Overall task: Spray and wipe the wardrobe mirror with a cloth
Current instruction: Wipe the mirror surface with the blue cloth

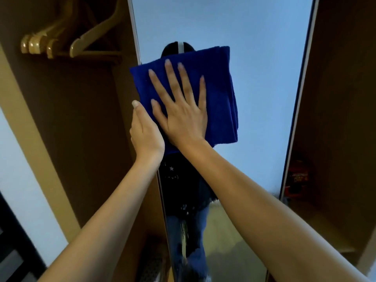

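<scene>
While no writing is readable, the folded deep-blue terry cloth [217, 94] lies flat under the right hand [183, 112], fingers spread, pressed against the tall wardrobe mirror [254, 58]. Beside that palm, the left hand [145, 133] grips the mirror's left edge.

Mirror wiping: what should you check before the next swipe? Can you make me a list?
1. Cloth flat on the mirror: ok.
2. Right hand spread open on the cloth: ok.
3. Left hand steadying the mirror's left edge: ok.
4. Glass wet with spray: cannot tell.
5. Spray bottle close by: not ok, none in view.
6. Hangers out of the cloth's way: ok, they hang inside the wardrobe to the left.
</scene>
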Demonstrator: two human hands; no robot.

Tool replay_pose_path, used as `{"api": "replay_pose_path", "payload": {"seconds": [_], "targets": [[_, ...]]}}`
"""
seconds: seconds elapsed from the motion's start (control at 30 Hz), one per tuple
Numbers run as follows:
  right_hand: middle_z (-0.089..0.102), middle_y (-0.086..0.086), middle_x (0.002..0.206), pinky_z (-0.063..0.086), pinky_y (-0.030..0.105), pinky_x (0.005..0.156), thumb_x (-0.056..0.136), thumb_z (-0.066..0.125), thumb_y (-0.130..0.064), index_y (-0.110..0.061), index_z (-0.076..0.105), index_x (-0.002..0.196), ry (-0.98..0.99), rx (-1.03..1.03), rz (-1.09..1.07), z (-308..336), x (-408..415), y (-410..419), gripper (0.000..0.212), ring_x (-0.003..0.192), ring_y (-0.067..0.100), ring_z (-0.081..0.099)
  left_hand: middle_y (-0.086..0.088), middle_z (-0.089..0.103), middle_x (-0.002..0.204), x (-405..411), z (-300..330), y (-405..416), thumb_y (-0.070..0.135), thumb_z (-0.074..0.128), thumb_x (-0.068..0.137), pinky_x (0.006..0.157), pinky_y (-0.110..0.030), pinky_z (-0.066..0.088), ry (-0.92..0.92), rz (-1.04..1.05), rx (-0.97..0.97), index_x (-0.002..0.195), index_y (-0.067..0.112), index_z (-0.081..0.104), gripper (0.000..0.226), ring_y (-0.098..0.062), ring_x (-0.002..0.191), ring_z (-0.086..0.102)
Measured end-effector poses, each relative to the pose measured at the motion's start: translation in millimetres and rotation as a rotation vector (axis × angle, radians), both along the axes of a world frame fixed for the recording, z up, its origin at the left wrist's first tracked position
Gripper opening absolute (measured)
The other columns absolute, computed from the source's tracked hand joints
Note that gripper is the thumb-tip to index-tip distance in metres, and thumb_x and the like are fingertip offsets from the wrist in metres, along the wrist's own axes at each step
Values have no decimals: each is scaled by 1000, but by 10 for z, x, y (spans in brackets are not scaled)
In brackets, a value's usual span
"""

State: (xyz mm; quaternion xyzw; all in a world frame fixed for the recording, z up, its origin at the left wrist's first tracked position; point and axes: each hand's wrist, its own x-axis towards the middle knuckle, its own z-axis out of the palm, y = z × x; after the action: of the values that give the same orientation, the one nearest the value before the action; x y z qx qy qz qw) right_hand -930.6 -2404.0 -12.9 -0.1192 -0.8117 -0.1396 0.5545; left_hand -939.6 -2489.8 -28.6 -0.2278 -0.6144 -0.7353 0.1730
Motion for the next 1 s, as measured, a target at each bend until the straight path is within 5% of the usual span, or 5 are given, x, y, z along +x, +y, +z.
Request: {"api": "replay_pose_path", "payload": {"seconds": [0.33, 0.47, 0.63, 0.77, 1.0], "targets": [[-9, -2, 163, -15, 53, 117, 99, 26, -53, -34, -3, 153, -110, -71, 11, -1448, 13, -57, 64, 148, 17, -18, 14, 59, 98, -52, 64, -39, 47, 25, 102, 84, -22, 39, -82, -70, 47, 103, 33, 52, 30, 5, 92, 55], [-22, -5, 160, -13, 52, 118, 99, 24, -54, -36, -9, 152, -138, -35, 2, -1719, 46, -6, 66, 149, 15, -16, 9, 63, 106, -108, 52, -36, 47, 24, 102, 100, -31, 42, -68, -54, 16, 101, 31, 58, 37, -2, 103, 57], [-14, -6, 162, -12, 50, 117, 99, 22, -53, -37, -15, 151, -163, -27, 16, -1431, 5, 41, 66, 146, 13, -22, -2, 61, 126, -92, 28, -36, 45, 20, 103, 109, -34, 37, -55, -23, -45, 128, 15, 58, 54, -10, 121, 54], [9, 0, 163, -8, 50, 118, 99, 29, -51, -32, 4, 154, -77, -5, 38, -689, -23, 87, 63, 150, 17, -6, 6, 61, 72, -145, 42, -70, 43, 19, 105, 72, -20, 43, -37, -5, -100, 76, 21, 58, 53, 8, 59, 57], [12, 2, 163, -4, 53, 119, 101, 29, -49, -29, 12, 155, 12, -47, 9, -497, -53, 17, 60, 150, 20, 5, 6, 57, 64, -189, 65, -74, 49, 17, 103, 69, -22, 42, -59, -18, -71, 71, 22, 56, 57, 1, 53, 55]]}}
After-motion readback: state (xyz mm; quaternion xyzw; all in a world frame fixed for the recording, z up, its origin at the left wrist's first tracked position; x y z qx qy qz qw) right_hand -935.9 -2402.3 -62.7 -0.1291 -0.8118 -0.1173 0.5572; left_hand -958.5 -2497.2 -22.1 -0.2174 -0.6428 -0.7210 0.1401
